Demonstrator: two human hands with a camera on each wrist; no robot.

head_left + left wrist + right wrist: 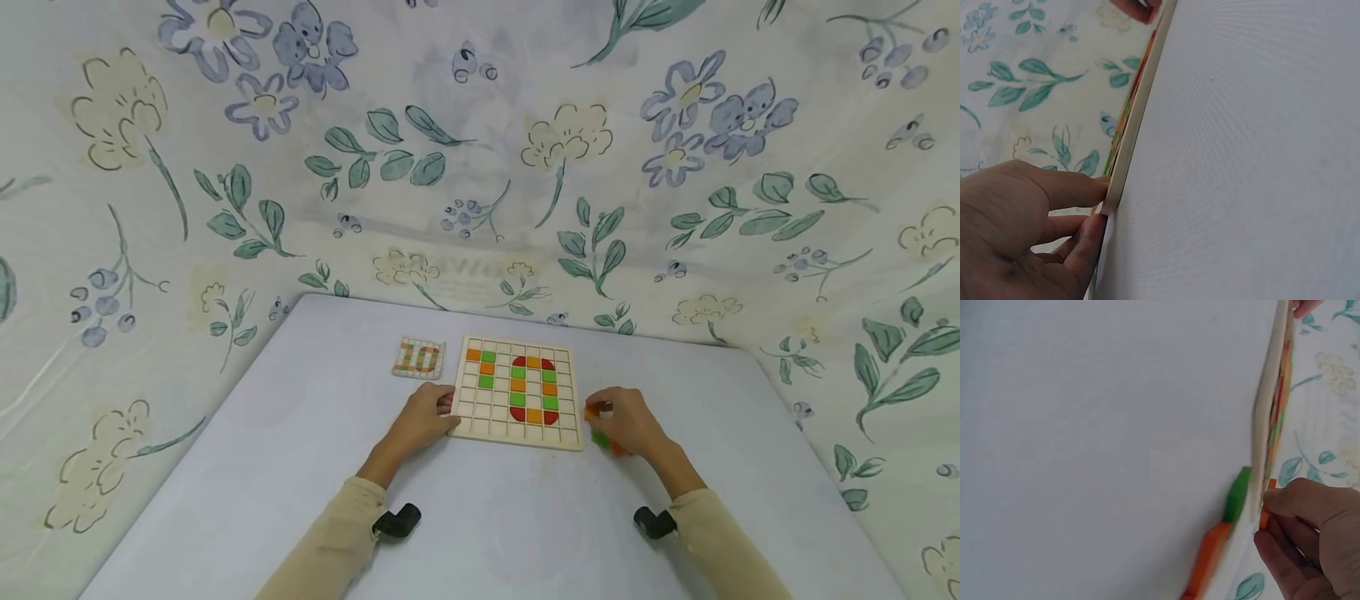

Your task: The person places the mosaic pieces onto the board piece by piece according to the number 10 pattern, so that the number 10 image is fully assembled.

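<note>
A pale wooden grid board (491,421) lies on the table with coloured tiles set in its squares. Orange and green squares form a short stepped line on its left; red rounded corners with orange and green squares make a ring on its right. My left hand (422,417) grips the board's left edge near the front corner, thumb and fingers around the rim in the left wrist view. Beside the board's right edge, my right hand (630,419) pinches an orange tile (1265,519) between thumb and fingers. A green tile (1238,497) and an orange tile (1209,556) lie below that hand.
A small pattern card (417,358) printed with a similar coloured grid lies left of the board, behind the left hand. The white table (517,525) meets a floral-patterned cloth wall (480,183) at its back and sides.
</note>
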